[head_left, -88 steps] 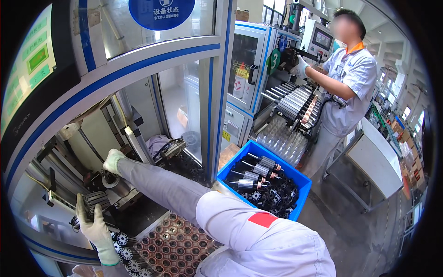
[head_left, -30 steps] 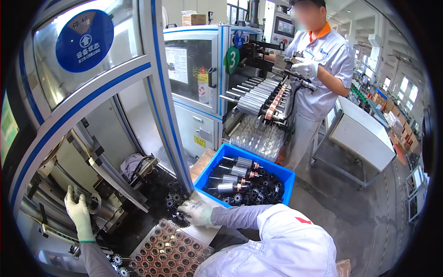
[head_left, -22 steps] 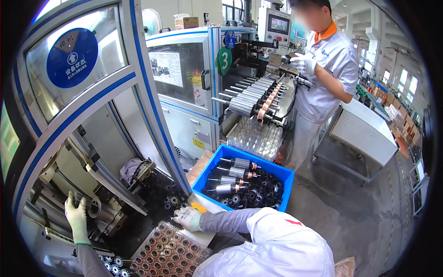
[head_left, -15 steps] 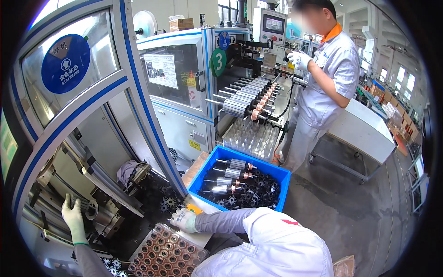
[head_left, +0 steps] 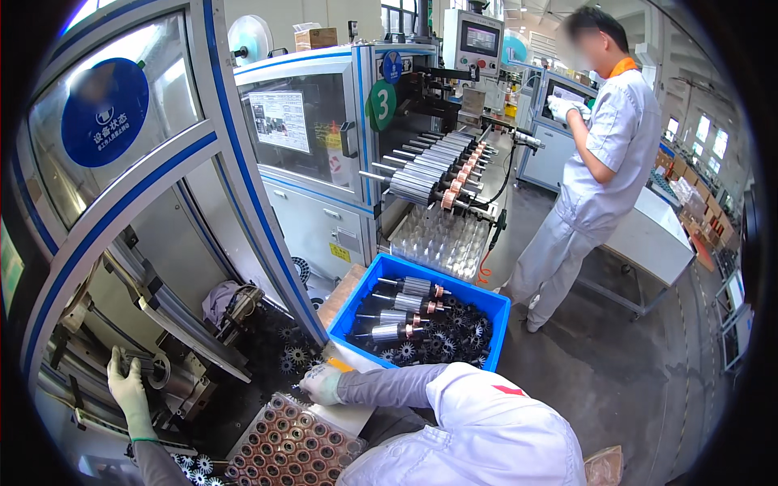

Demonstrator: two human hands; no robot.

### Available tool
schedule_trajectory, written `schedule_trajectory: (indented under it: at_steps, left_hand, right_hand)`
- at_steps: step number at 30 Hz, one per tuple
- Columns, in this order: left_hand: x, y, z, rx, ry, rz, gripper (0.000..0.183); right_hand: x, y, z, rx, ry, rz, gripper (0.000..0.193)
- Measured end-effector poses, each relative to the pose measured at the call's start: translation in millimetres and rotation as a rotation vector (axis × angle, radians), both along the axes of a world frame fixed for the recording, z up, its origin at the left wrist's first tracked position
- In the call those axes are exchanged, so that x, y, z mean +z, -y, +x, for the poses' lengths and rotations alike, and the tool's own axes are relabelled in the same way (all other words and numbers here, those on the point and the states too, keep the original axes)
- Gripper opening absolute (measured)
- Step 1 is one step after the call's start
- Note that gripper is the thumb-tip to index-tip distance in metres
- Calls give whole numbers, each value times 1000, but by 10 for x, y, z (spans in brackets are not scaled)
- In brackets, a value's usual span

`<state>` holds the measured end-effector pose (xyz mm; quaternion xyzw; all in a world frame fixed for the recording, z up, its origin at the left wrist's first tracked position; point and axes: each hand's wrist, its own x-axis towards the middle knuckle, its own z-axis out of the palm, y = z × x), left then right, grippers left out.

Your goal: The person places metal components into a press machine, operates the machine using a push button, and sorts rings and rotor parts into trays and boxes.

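Note:
My left hand, in a pale glove, is inside the machine at the left. Its fingers and thumb close round the end of a dark ribbed cylinder, beside a round metal holder. My right hand, gloved too, rests with curled fingers at the near edge of the dark work surface; whatever lies in them is hidden. Just below it is a clear tray of copper-coloured rings. A yellow object lies behind the right wrist. Black star-shaped pieces are scattered beyond the fingers.
A blue bin beyond my right arm holds motor armatures and black star-shaped pieces. A row of armatures sits on the machine behind it. A co-worker stands at the right near a white cart. A blue-striped frame post rises between.
The co-worker has stepped to the right and drawn their gloved hands rightward. My left hand stays at the cylinder; my right hand has barely shifted, its fingers more curled.

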<state>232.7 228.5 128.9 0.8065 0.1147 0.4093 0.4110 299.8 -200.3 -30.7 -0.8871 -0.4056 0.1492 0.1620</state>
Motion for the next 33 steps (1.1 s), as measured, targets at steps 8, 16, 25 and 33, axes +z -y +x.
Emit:
schedule_trajectory:
  at_steps: [8, 16, 25, 33]
  left_hand:
    - [251, 174, 130, 330, -359, 206, 54]
    - [319, 211, 68, 314, -335, 167, 56]
    - [332, 394, -12, 21, -495, 296, 53]
    - [-49, 894, -547, 174, -262, 873, 36]
  right_hand:
    - [235, 54, 65, -239, -315, 248, 24]
    - [202, 105, 147, -342, -399, 423, 29]
    - [305, 253, 83, -331, -797, 658, 31]
    - [904, 100, -231, -284, -817, 740, 25]
